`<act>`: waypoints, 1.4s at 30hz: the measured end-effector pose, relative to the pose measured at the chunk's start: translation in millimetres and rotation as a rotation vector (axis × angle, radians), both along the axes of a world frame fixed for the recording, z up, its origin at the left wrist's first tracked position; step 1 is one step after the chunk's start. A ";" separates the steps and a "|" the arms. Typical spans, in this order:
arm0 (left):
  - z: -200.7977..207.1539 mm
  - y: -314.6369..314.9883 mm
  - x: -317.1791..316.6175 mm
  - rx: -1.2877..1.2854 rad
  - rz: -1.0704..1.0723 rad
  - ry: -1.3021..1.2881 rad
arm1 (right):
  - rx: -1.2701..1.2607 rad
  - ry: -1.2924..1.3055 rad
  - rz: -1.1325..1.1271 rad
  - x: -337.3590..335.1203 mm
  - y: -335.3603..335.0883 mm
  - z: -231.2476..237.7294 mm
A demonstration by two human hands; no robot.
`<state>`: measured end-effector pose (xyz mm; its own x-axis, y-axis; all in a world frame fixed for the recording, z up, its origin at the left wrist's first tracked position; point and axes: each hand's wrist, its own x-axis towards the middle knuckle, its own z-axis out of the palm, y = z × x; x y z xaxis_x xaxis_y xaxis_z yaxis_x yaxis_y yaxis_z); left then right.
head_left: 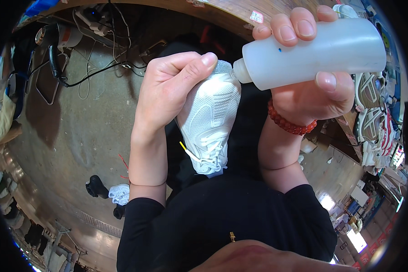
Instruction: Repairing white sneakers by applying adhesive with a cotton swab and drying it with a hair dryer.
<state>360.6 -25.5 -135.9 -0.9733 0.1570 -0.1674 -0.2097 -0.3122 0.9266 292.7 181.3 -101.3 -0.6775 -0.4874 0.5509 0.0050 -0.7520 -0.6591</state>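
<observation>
A white mesh sneaker upper [213, 111] with white laces lies over my lap, its toe pointing away from me. My left hand [174, 84] grips the toe end from the left, thumb on top beside a grey patch [222, 67] at the toe's edge. In my right hand [299, 54] is a translucent white squeeze bottle [319, 54], tilted on its side with fingers over the top and thumb below. Its nozzle end [241, 71] points left and meets the toe edge next to the grey patch. Whether liquid comes out cannot be seen. A yellow-tipped lace end [183, 146] sticks out at the left.
A wooden bench edge [222, 13] curves across the top. Cables [84, 79] hang at the upper left. More shoes [369, 90] stand stacked at the right. On the concrete floor [77, 140] lie a white shoe [119, 194] and a black shoe [96, 187].
</observation>
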 end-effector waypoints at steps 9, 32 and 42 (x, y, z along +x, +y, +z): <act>-4.1 -1.7 4.4 -0.005 -0.027 -0.019 | -0.062 -0.129 -0.192 14.1 0.8 -12.0; -21.6 -8.7 6.5 -0.209 -0.014 0.504 | -0.213 -0.589 -0.669 57.1 -27.7 -16.5; -17.5 -8.3 5.8 -0.150 -0.075 0.373 | -0.215 -0.264 -0.495 51.5 -21.8 -26.9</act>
